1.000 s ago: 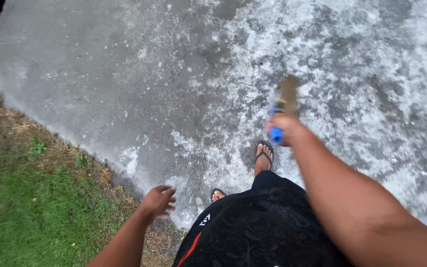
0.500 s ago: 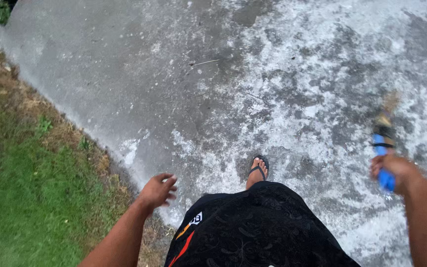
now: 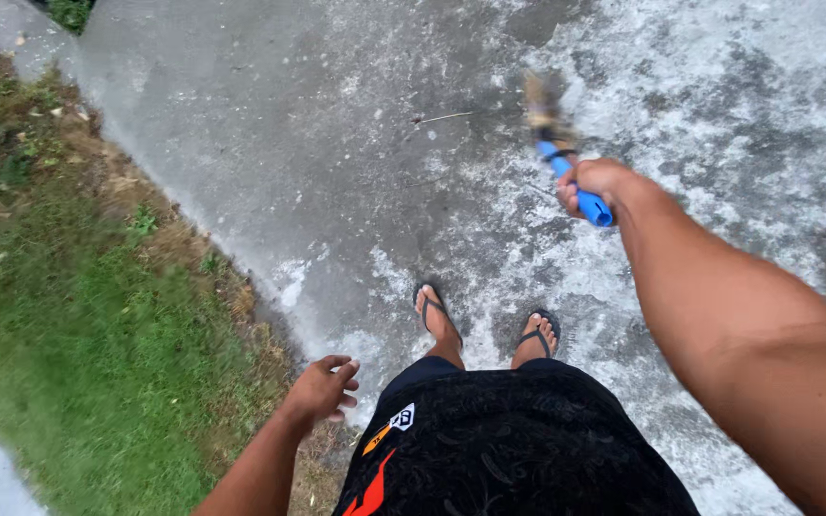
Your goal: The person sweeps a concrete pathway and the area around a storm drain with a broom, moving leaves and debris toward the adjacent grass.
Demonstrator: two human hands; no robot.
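A brush with a blue handle (image 3: 574, 183) is gripped in the right hand (image 3: 597, 183), the fingers wrapped fully around the handle. Its head is blurred, and is held out over the concrete path (image 3: 270, 143), ahead of the feet and a little to the right; whether the bristles are touching the concrete cannot be told. The left hand (image 3: 322, 387) is held out empty at the side, above the edge where the path meets the grass (image 3: 69, 334), with its fingers loosely spread and nothing between them.

As to progress, a judgement can be made only from how the path looks. A pale, patchy, foamy-looking film is spread over the right side of the concrete and around the two feet in flip-flops (image 3: 485, 325), which suggests that this part has been scrubbed or wetted. The left and upper-left part of the path is seen as even, plain grey, so that stretch appears untreated. Roughly half of the visible concrete may therefore be taken as worked. A thin twig (image 3: 444, 118) is left lying on the path near the brush head. Black shorts (image 3: 509, 449) fill the bottom of the view.
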